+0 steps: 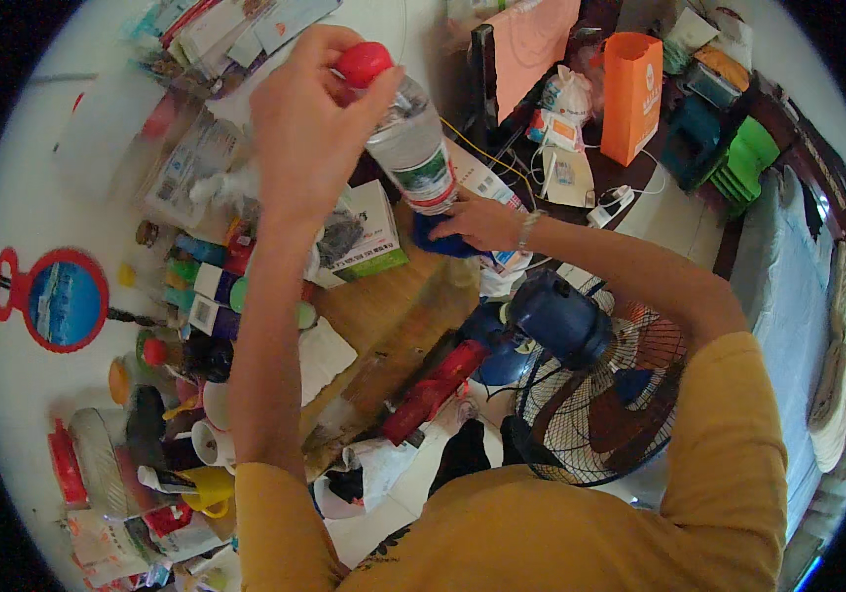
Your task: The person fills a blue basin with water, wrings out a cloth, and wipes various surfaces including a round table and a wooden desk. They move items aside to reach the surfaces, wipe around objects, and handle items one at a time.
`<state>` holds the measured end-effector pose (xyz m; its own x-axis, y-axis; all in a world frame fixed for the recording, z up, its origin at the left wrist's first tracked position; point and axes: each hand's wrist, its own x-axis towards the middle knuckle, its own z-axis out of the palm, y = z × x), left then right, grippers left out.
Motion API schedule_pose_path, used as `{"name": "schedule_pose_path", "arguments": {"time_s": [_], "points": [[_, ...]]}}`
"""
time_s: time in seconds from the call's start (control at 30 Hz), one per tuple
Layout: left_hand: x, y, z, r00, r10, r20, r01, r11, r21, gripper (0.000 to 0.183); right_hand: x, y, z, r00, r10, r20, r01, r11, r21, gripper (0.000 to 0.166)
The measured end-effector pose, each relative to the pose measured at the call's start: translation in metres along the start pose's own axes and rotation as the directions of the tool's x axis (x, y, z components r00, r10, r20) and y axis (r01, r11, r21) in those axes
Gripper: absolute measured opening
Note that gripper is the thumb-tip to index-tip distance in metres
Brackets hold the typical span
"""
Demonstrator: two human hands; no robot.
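Observation:
A clear plastic bottle [412, 148] with a red cap [364, 64] and a green and red label is tilted at the top centre. My left hand [319, 111] has its fingers closed around the red cap. At the bottle's base is my right hand [480, 222], its fingers on a dark blue cloth [439, 235]; whether it also bears on the bottle cannot be told. A white and green cardboard box [375, 237] stands left of the cloth, above the brown tabletop [393, 303].
A standing fan [600, 385] is below my right forearm. Cups [210, 442], small boxes and jars crowd the left side. An orange paper bag [630, 96] and green plastic stools [747, 159] are at the upper right, a bed [789, 296] at the far right.

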<state>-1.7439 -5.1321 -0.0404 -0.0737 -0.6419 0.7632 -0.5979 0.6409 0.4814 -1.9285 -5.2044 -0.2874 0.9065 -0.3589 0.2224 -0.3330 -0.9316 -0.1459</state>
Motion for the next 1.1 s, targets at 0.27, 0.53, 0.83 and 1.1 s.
{"name": "schedule_pose_path", "arguments": {"time_s": [0.27, 0.53, 0.83, 1.1], "points": [[-0.023, -0.037, 0.034, 0.994, -0.064, 0.085, 0.048, 0.983, 0.178, 0.030, -0.055, 0.051, -0.096, 0.938, 0.319, 0.137, -0.307, 0.946, -0.102, 0.038], [-0.036, -0.075, 0.047, 0.991, -0.072, 0.117, 0.025, 0.933, 0.359, 0.033, -0.078, 0.035, -0.167, 0.959, 0.266, -0.099, -0.256, 0.961, 0.102, 0.046], [-0.045, -0.062, 0.049, 0.980, -0.104, 0.167, -0.013, 0.813, 0.582, 0.044, -0.189, 0.025, -0.262, 0.794, 0.548, -0.263, -0.514, 0.836, 0.193, 0.038], [-0.068, 0.045, 0.034, 0.980, 0.123, 0.154, -0.194, 0.755, 0.627, 0.034, -0.359, 0.011, -0.261, 0.546, 0.771, -0.329, -0.525, 0.620, 0.583, 0.035]]}}
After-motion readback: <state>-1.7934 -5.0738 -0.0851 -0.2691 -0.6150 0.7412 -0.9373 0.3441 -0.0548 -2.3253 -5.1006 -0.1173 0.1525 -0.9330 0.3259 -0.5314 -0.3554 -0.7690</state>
